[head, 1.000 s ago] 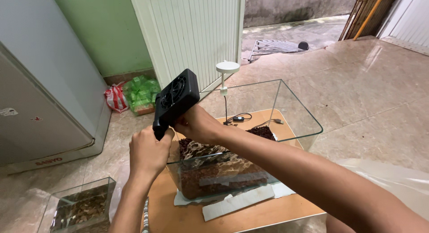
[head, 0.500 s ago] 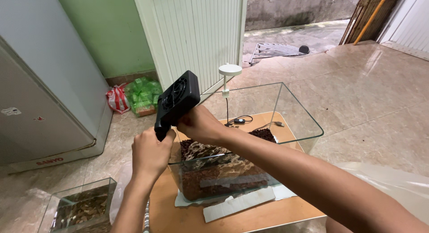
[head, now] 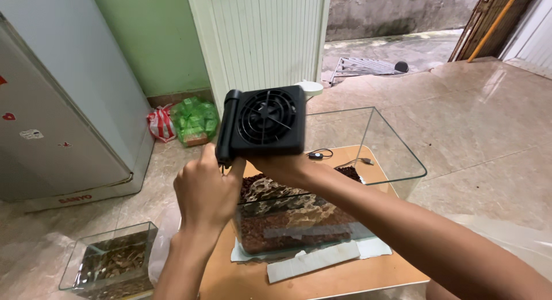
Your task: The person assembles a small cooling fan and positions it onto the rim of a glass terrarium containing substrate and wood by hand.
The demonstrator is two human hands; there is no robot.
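Note:
A square black cooling fan [head: 265, 123] with a round grille is held up above a clear glass tank [head: 384, 156]. My right hand [head: 283, 167] grips the fan from below, its fingers mostly hidden behind the casing. My left hand [head: 206, 189] pinches the fan's lower left corner, by its side bracket. The tank holds reddish-brown gravel and pale porous rock [head: 287, 211]. It stands on a low wooden board [head: 345, 277].
A small glass tank [head: 109, 264] with brown matter sits on the floor at the lower left. A grey cabinet [head: 63, 104] stands at the left, green and red bags [head: 192, 121] by the wall. White strips [head: 313, 260] lie before the big tank. A black cable [head: 317, 155] lies behind.
The fan has turned from edge-on and tilted to facing me with its grille in full view. Both hands stay on it, a little higher and nearer.

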